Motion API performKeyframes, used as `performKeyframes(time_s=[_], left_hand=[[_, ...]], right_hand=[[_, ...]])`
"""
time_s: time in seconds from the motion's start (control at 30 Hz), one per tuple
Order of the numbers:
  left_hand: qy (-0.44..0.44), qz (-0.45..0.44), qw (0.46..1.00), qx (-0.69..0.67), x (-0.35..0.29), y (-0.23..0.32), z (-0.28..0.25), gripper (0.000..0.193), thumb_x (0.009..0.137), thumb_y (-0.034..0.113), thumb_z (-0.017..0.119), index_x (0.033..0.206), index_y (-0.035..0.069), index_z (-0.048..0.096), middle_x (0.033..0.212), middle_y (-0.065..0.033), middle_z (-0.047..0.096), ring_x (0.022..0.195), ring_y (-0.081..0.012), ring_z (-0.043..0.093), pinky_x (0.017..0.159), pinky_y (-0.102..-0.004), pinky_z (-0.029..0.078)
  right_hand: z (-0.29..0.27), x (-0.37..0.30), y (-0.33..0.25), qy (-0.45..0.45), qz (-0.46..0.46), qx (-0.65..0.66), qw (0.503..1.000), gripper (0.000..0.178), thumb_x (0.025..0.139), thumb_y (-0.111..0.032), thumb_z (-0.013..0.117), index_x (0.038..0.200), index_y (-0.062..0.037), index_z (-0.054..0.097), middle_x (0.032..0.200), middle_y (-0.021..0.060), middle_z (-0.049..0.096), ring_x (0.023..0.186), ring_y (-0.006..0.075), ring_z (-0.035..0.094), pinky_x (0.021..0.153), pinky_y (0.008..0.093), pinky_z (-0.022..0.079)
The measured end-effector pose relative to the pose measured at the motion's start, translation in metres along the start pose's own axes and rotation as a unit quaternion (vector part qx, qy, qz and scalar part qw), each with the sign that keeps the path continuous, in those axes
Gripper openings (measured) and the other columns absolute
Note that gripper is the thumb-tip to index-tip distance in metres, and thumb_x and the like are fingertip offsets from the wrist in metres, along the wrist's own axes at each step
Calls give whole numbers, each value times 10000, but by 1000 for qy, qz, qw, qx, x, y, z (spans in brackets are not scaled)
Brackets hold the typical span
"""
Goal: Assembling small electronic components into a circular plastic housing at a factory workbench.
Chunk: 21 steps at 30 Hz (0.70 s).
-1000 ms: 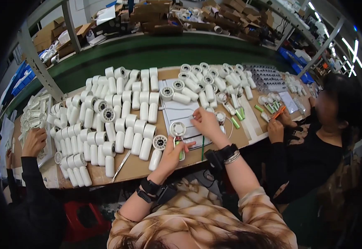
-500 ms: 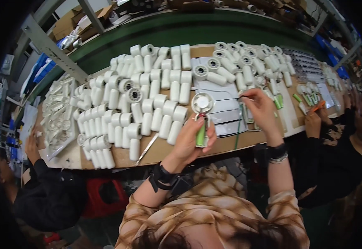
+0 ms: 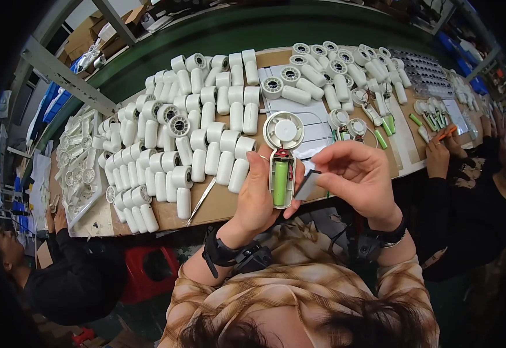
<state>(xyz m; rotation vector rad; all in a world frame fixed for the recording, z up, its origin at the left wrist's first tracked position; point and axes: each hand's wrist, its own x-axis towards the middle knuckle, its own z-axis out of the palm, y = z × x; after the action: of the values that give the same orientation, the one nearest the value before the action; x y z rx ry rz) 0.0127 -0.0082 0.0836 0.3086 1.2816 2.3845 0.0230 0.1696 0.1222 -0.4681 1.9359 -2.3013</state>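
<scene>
My left hand (image 3: 252, 200) is wrapped round an open white handheld fan housing (image 3: 284, 129), held upright with its round head at the top. A green battery cell (image 3: 279, 181) lies in the handle, with red wires above and beside it. Close to the handle's right side, my right hand (image 3: 362, 181) pinches a small grey strip with a dark edge (image 3: 307, 185) between thumb and fingers. What the strip is made of I cannot tell. Behind the hands lie white sheets (image 3: 317, 145) with dark lines across them.
Rows of white fan bodies (image 3: 206, 139) cover the table's left and middle. A clear tray of white parts (image 3: 79, 168) stands far left; metal tweezers (image 3: 202, 200) lie near the front edge. Fan assemblies with green cells (image 3: 383, 124) lie right. Co-workers sit on both sides.
My right hand has come from the white sheets down and left to the fan housing, and the grey strip now shows in its fingers. My left hand still holds the housing.
</scene>
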Motion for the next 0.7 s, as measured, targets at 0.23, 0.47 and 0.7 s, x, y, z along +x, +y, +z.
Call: performKeyframes(time_s=[0.23,0.47,0.7], left_hand=[[23,28,999,17,1,-5,1,791,902,721,160,1338,79,311,875,-69,550,515,-127,514,384,-226,389],[16,35,999,38,3,-9,-1,824,894,732,151,1326,51,321,885,-65,559,496,-105,504,375,-216,380],[20,24,999,32,3,-14,-6,817,897,730,155,1336,61,317,919,-65,563,504,-93,505,382,-204,380]], right_hand=[[9,8,6,-77,95,54,991,117,870,99,575,987,104,584,917,150,632,789,240,687,707,372,604],[9,14,12,-70,104,65,990,94,891,71,569,971,119,579,890,166,628,724,263,692,651,422,620],[14,13,18,-52,113,43,991,99,894,66,565,979,115,583,870,144,624,703,244,691,642,400,619]])
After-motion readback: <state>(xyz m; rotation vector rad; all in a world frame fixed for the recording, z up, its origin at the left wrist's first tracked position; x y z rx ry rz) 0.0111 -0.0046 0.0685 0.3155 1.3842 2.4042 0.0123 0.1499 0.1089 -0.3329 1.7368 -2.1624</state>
